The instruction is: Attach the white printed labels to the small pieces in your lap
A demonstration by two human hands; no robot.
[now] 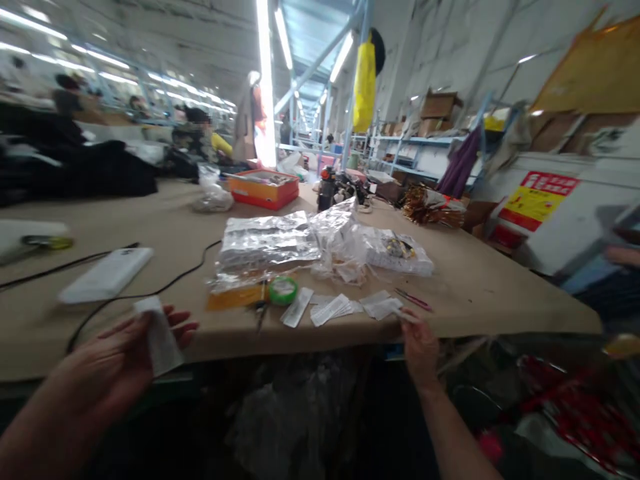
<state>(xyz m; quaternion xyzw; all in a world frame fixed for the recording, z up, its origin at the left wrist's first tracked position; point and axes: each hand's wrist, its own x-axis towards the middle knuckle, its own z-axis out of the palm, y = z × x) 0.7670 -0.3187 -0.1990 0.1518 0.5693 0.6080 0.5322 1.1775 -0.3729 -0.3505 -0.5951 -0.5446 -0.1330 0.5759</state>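
Observation:
My left hand (pixel 120 357) is raised at the table's near edge, fingers curled round a small white packet (pixel 159 337). My right hand (pixel 420 343) reaches up to the front edge of the brown table (pixel 475 280) and pinches the end of a small white label (pixel 406 315). Just beyond it lie several loose white labels (pixel 350 307), a roll of green tape (pixel 283 290) and a pink pen (pixel 414 300). Further in sit clear plastic bags (pixel 300 243) with flat packs inside.
A white flat box (pixel 106 275) and black cables (pixel 165 283) lie on the left. A red tray (pixel 263 188) stands further back, dark garments (pixel 75 167) at far left. Shelving (pixel 415 143) and a white cabinet (pixel 555 200) stand on the right. People work in the distance. Bags fill the space under the table.

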